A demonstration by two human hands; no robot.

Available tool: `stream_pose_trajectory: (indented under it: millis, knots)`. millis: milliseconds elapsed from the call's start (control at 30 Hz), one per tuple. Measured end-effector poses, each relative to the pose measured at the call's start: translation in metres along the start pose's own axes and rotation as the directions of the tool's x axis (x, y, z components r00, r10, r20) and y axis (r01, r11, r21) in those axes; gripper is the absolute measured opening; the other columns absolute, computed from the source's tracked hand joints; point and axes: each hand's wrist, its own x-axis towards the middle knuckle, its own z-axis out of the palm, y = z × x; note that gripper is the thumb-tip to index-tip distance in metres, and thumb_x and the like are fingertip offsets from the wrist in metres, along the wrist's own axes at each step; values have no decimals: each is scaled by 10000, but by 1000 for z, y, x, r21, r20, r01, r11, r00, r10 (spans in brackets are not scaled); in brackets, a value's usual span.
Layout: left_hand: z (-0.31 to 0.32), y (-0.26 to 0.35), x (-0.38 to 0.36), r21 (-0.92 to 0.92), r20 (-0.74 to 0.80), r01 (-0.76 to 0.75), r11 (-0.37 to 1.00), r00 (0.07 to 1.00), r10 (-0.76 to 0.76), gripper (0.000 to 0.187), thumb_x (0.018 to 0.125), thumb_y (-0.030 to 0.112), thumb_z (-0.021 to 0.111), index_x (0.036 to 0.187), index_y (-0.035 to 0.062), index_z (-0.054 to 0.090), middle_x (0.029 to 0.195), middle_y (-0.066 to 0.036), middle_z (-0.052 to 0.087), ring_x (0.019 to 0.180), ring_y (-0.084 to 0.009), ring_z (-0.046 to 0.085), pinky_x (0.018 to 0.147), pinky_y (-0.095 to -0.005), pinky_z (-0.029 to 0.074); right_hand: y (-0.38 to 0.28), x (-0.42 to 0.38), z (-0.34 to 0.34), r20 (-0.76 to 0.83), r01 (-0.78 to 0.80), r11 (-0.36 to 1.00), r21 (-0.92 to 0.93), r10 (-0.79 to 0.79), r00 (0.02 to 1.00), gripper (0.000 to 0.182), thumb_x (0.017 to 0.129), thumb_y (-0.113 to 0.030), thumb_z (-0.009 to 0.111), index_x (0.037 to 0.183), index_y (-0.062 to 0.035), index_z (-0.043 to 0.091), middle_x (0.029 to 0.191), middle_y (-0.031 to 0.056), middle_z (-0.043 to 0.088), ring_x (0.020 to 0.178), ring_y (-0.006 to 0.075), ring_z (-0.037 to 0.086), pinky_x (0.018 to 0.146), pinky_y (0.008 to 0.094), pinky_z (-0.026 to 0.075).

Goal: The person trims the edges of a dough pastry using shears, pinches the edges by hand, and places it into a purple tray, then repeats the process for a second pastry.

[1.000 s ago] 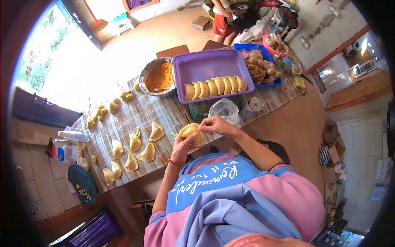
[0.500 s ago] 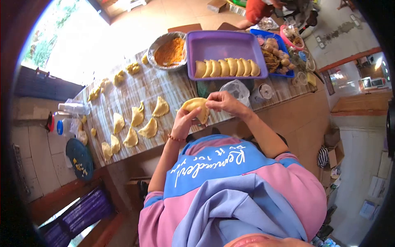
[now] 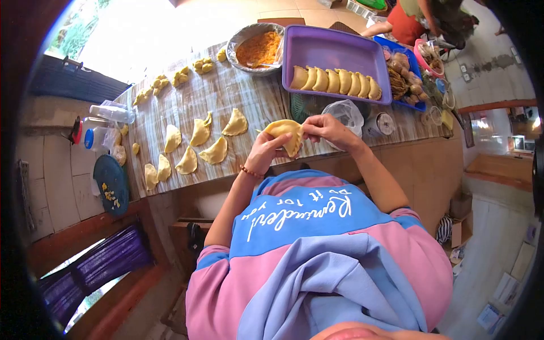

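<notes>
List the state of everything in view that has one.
Held pastry: folded, edge partly pleated
Left hand: holding the pastry
Right hand: pinching its edge
Table pastries: folded, lying spread out
Dough lumps: unflattened, clustered
Purple tray: part full, one row of pastries
Bowl: lined, holding orange filling
Clear bag: crumpled
Blue tray: loaded
</notes>
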Motion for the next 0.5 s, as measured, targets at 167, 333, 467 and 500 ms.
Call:
stream_pose_trajectory:
  millis: [167, 333, 467, 500]
  knots:
    - [3, 2, -7, 36, 33, 39, 999, 999, -40, 349, 870, 170, 629, 1175, 29, 532, 1000, -78, 633, 842, -175, 647, 668, -336, 580, -1, 1, 11, -38, 25, 1000, -4, -25, 999, 226, 864, -251, 644, 878, -26, 647, 697, -31, 575, 609, 34, 492, 544, 193, 391]
    - [8, 2, -11, 34, -6, -49, 998, 999, 49, 346, 876, 177, 625, 1167, 22, 520, 1000, -83, 631, 815, -171, 648, 642, -330, 580, 5, 4, 9, -47, 18, 1000, -10, -19, 999, 216, 870, -240, 637, 836, -27, 637, 677, -35, 556, 596, 33, 483, 523, 192, 373]
    - [2, -3, -12, 36, -20, -82, 996, 996, 82, 333, 884, 183, 613, 1167, 33, 522, 1028, -76, 629, 866, -168, 642, 677, -335, 574, 3, 8, 11, 22, 22, 998, 60, -23, 999, 204, 880, -230, 621, 840, -30, 628, 676, -40, 552, 594, 27, 475, 527, 186, 370]
    - [0, -3, -13, 38, -19, -71, 997, 997, 71, 332, 886, 184, 610, 1172, 41, 524, 1043, -70, 628, 898, -167, 638, 701, -341, 572, 0, 8, 14, 32, 14, 997, 82, -17, 999, 198, 882, -226, 619, 837, -33, 625, 668, -44, 545, 592, 24, 467, 529, 185, 367]
